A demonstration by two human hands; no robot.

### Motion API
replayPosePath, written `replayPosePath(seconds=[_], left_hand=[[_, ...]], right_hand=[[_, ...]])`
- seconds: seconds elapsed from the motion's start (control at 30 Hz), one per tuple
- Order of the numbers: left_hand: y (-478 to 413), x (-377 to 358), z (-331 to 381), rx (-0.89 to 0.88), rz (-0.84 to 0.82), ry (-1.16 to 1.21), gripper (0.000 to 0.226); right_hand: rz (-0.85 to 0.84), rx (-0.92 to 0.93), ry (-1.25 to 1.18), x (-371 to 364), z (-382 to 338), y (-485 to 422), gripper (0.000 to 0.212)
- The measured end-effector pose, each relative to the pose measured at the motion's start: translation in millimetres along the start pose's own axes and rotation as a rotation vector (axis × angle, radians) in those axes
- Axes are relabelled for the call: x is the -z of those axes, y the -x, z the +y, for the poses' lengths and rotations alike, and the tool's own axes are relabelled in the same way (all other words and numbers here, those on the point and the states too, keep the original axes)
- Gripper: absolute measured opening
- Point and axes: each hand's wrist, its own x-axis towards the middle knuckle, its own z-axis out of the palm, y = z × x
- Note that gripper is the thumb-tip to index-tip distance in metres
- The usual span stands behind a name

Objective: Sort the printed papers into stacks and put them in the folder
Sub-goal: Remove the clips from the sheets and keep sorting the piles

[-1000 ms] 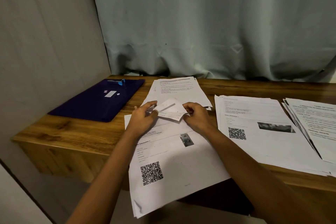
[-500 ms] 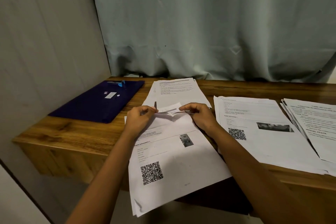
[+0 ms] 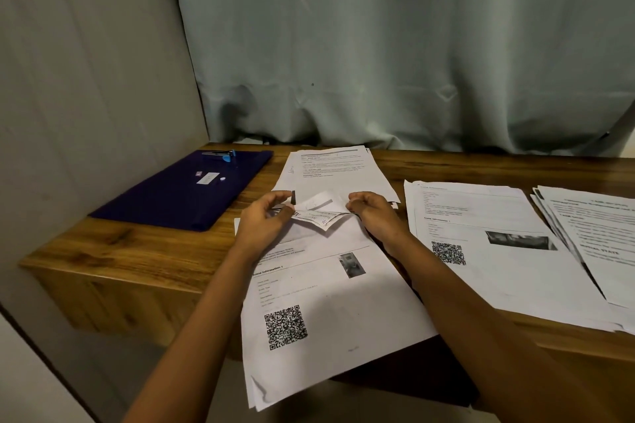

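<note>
A small crumpled slip of paper (image 3: 318, 213) is held between both hands above the near stack of printed papers (image 3: 330, 306), which shows a QR code and overhangs the table's front edge. My left hand (image 3: 266, 223) pinches the slip's left end. My right hand (image 3: 372, 215) pinches its right end. Another stack of text pages (image 3: 335, 170) lies behind the hands. Two more stacks lie to the right: one with a QR code (image 3: 488, 251) and one at the far right (image 3: 598, 237). The dark blue folder (image 3: 185, 191) lies flat at the left.
The wooden table (image 3: 137, 251) stands in a corner, with a wall on the left and a pale curtain (image 3: 395, 45) behind. A small blue clip (image 3: 225, 155) lies on the folder's far end.
The slip was pulled flat and edge-on half a second ago; now it is bent and unfolding between the hands, with its printed side showing. Both hands stay at nearly the same spot.
</note>
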Motion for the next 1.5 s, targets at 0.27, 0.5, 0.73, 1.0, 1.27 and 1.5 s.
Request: replayPosePath(seconds=[0.27,0.5,0.73,1.0,1.27,1.5], left_hand=[[-1,-1,0,-0.044,-0.035,-0.074,0.038],[-2,-1,-3,-0.027,0.018,-0.061,0.031],[-7,0,-9,-0.017,0.0,-0.022,0.018],[-6,-1,-7,0.0,0.015,0.0,0.019],[-4,-1,-6,0.002,0.017,-0.009,0.019],[-2,0,-3,-0.017,0.016,-0.018,0.021]], right_hand=[[-0.043,0.0,0.078,3,-11,13,0.044],[-0.082,0.073,0.084,2,-8,15,0.048],[-0.002,0.067,0.115,0,-3,8,0.042],[0.009,0.019,0.085,-3,-1,5,0.028],[0.005,-0.015,0.042,-1,-3,4,0.031],[0.01,-0.002,0.127,-3,-1,5,0.034]])
